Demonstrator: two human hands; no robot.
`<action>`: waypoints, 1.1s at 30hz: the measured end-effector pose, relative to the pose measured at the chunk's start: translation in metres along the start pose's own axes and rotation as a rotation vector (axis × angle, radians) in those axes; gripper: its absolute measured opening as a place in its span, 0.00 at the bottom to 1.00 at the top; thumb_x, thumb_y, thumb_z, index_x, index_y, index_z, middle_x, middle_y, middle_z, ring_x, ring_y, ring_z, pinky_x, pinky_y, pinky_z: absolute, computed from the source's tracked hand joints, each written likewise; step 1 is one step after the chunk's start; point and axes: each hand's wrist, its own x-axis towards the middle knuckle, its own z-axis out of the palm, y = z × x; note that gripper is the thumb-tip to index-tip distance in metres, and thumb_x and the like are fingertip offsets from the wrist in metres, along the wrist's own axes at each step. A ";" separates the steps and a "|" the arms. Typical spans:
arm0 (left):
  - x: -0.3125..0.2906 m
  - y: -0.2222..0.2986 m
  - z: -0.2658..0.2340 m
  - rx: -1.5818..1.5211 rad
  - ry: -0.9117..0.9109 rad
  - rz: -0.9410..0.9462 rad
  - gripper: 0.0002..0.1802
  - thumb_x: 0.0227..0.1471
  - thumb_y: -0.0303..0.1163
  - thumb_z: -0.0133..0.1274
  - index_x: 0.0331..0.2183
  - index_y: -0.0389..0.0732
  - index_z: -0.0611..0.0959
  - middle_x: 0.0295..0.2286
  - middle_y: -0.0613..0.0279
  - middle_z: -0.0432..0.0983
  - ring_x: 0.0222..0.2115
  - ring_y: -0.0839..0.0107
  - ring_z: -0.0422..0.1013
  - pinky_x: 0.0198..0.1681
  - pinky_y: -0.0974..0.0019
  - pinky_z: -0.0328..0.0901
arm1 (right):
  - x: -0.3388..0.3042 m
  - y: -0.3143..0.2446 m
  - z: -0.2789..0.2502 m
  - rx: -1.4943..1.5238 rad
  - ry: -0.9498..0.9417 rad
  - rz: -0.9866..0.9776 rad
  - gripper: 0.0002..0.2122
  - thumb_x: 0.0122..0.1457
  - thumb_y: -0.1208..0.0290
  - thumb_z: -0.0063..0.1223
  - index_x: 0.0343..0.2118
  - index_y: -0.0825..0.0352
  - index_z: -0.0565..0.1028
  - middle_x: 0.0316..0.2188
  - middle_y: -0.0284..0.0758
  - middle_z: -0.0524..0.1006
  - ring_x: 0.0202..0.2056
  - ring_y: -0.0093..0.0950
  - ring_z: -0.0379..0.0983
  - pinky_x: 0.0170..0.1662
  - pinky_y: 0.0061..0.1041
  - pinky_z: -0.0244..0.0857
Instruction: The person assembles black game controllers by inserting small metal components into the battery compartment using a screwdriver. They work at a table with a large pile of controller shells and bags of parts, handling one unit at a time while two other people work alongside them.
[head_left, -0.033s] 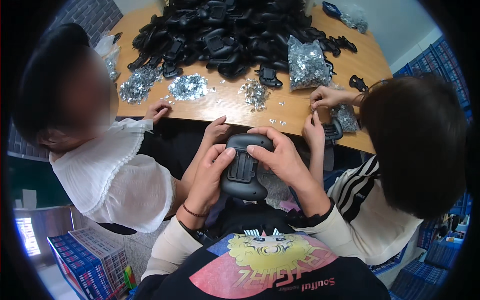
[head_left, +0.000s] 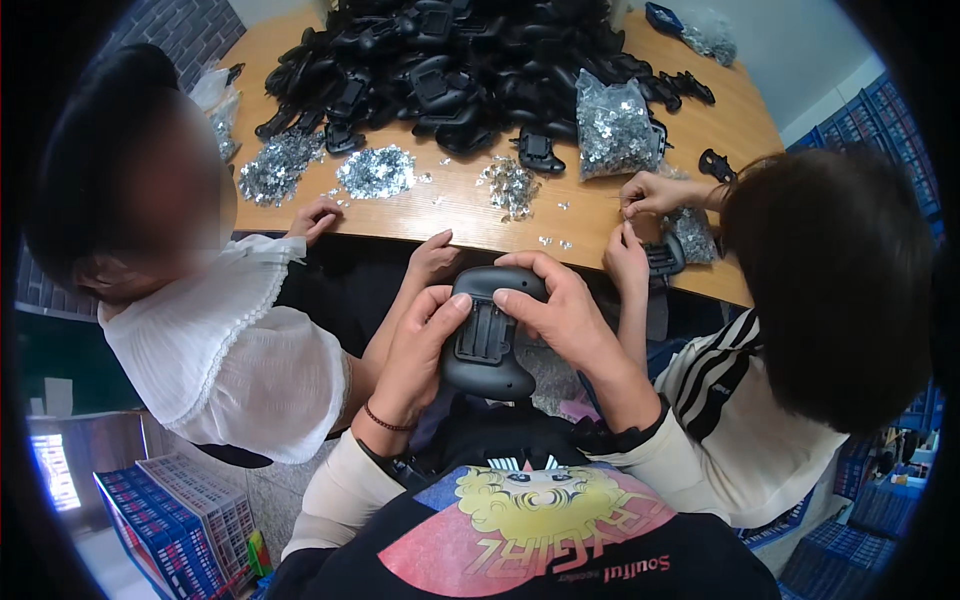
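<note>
Between my two hands, just off the table's near edge, is a black game controller shell (head_left: pixel 515 375) with its open battery compartment facing up. My left hand (head_left: pixel 418 345) grips its left side, the thumb at the compartment's upper left edge. My right hand (head_left: pixel 560 312) wraps round the upper right part, its thumb pressing by the compartment's upper right corner. Small metal contact pieces lie on the table beyond: a scattered heap (head_left: pixel 509 189) straight ahead and a few loose pieces (head_left: pixel 555 243) near the edge. Whether a metal piece sits under either thumb is hidden.
A big pile of black controller shells (head_left: pixel 440 85) covers the far wooden table (head_left: pixel 470 222). Two more metal heaps (head_left: pixel 376 172) lie to the left, a bulging clear bag (head_left: pixel 618 125) to the right. A person in white (head_left: pixel 240 350) sits at left; another (head_left: pixel 830 300) works at right.
</note>
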 end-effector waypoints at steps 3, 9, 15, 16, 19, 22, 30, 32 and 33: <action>-0.003 0.002 0.000 -0.008 0.020 -0.030 0.13 0.51 0.35 0.49 0.36 0.36 0.72 0.30 0.64 0.72 0.30 0.79 0.69 0.36 0.75 0.65 | -0.001 0.000 0.002 -0.001 -0.017 0.004 0.17 0.47 0.67 0.56 0.39 0.72 0.70 0.31 0.37 0.74 0.33 0.21 0.70 0.38 0.20 0.63; -0.003 -0.002 0.000 -0.039 0.022 -0.043 0.12 0.51 0.34 0.49 0.36 0.36 0.73 0.30 0.64 0.72 0.29 0.80 0.69 0.35 0.76 0.65 | -0.005 -0.002 0.003 -0.018 -0.018 0.033 0.17 0.47 0.68 0.56 0.39 0.72 0.70 0.31 0.37 0.74 0.34 0.21 0.69 0.39 0.20 0.63; -0.007 -0.005 -0.001 -0.072 0.004 -0.043 0.12 0.52 0.33 0.49 0.37 0.37 0.73 0.31 0.65 0.72 0.32 0.80 0.69 0.38 0.76 0.64 | -0.009 -0.006 0.004 -0.091 0.024 -0.038 0.17 0.47 0.68 0.56 0.39 0.71 0.70 0.34 0.40 0.73 0.37 0.27 0.70 0.42 0.24 0.62; -0.007 -0.004 0.000 -0.082 0.000 -0.046 0.12 0.52 0.33 0.48 0.37 0.37 0.73 0.33 0.64 0.72 0.33 0.79 0.69 0.39 0.76 0.64 | -0.009 -0.001 0.006 -0.146 0.071 -0.121 0.17 0.46 0.69 0.56 0.39 0.70 0.70 0.35 0.40 0.72 0.38 0.30 0.69 0.42 0.25 0.62; -0.008 -0.001 0.007 -0.093 0.028 0.003 0.11 0.51 0.34 0.51 0.34 0.37 0.72 0.28 0.66 0.71 0.28 0.82 0.68 0.32 0.78 0.64 | -0.014 -0.010 0.008 -0.361 0.193 -0.367 0.17 0.45 0.69 0.56 0.38 0.68 0.71 0.36 0.40 0.69 0.41 0.37 0.67 0.44 0.29 0.60; -0.007 -0.003 0.006 -0.110 -0.042 0.038 0.12 0.53 0.31 0.45 0.38 0.35 0.73 0.45 0.65 0.63 0.44 0.78 0.62 0.47 0.73 0.57 | -0.013 -0.014 0.010 -0.499 0.211 -0.548 0.13 0.41 0.70 0.59 0.32 0.64 0.73 0.36 0.37 0.68 0.41 0.36 0.64 0.44 0.31 0.59; -0.014 0.004 0.014 -0.067 0.018 0.003 0.11 0.55 0.33 0.45 0.38 0.38 0.71 0.34 0.66 0.69 0.32 0.82 0.67 0.32 0.78 0.63 | -0.010 -0.010 0.010 -0.531 0.180 -0.606 0.08 0.40 0.73 0.58 0.26 0.65 0.74 0.32 0.34 0.70 0.38 0.33 0.65 0.42 0.30 0.59; -0.014 0.003 0.013 -0.067 0.016 -0.006 0.11 0.55 0.35 0.45 0.38 0.39 0.70 0.28 0.68 0.70 0.26 0.85 0.68 0.24 0.80 0.65 | -0.010 -0.009 0.009 -0.504 0.175 -0.611 0.07 0.41 0.74 0.58 0.26 0.65 0.73 0.31 0.35 0.71 0.37 0.34 0.66 0.41 0.30 0.60; -0.013 0.002 0.011 -0.066 0.006 -0.004 0.11 0.55 0.35 0.45 0.38 0.40 0.70 0.28 0.68 0.70 0.26 0.85 0.68 0.23 0.80 0.65 | -0.009 -0.007 0.008 -0.501 0.174 -0.620 0.07 0.41 0.74 0.57 0.26 0.66 0.73 0.30 0.35 0.71 0.36 0.34 0.67 0.40 0.30 0.61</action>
